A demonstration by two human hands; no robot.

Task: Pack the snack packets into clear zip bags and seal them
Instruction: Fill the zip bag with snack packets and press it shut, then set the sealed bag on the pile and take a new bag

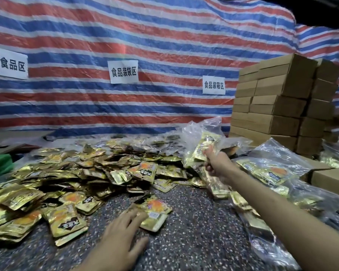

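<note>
**Packing is under way, but most packets are loose**

The pile of snack packets [98, 169] covers the far and left part of the tabletop [194, 227]. It is very large, so I judge that the main part of the work is left to do. To the right of the pile lie several filled bags [270, 171]; I cannot tell whether their zips are closed.

The right hand [216, 163] is raised at the right edge of the pile. Its grip is curled round a clear zip bag [202, 141] that already has gold packets inside. This bag seems not yet sealed, but the plastic is crumpled and I am not sure.

The left hand [123, 229] is in front of the pile, its grip spread with straight fingers towards a loose packet [157, 212]. The blur hides whether it touches. Behind the filled bags, cardboard boxes [272, 106] are stacked.
</note>
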